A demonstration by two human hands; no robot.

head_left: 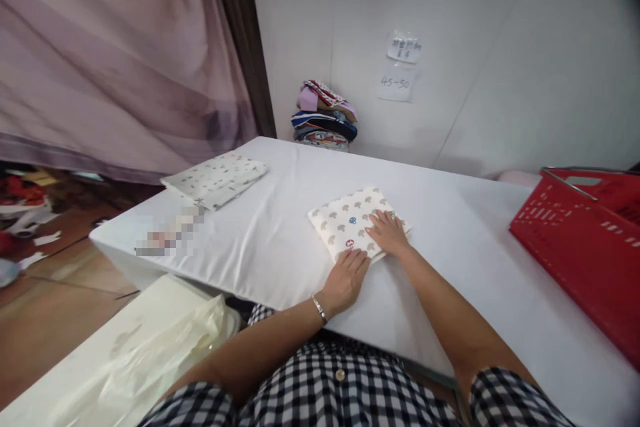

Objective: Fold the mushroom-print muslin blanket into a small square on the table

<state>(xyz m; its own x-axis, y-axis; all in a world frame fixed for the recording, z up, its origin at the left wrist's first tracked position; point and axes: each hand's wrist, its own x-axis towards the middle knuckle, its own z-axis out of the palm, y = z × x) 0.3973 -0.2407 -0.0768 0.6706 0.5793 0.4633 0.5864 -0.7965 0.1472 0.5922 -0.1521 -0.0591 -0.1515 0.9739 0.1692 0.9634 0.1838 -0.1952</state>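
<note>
The folded cloth [356,221], cream with small mushroom prints, lies flat on the white worktop [450,267], near the middle of it and a little turned, so that one corner points to the person. Both hands rest on the cloth. The left hand [346,280] lies at the near corner of the cloth, palm down, and its fingers [357,260] are stretched out flat and together; they grip nothing, they only press on the edge. The right hand [387,233] lies on top of the cloth, on its right part, also palm down with the fingers [379,219] spread open and flat on the fabric, holding nothing. A thin bracelet [319,308] is on the left wrist. The person wears a black and white checked shirt [340,387]. To the far left of the cloth a second folded cloth [215,179], pale with small dark spots, lies near the left edge of the worktop. Behind the cloth, against the white wall, a pile of folded clothes [324,113] in many colours stands at the far edge of the worktop. Above and to the right of this pile two paper notes [400,67] are stuck on the wall. Well apart to the right of the cloth a red basket [575,247] stands on the worktop. To the near left of the cloth, lower than the worktop, a pale plastic bag [165,347] lies on another white surface.
</note>
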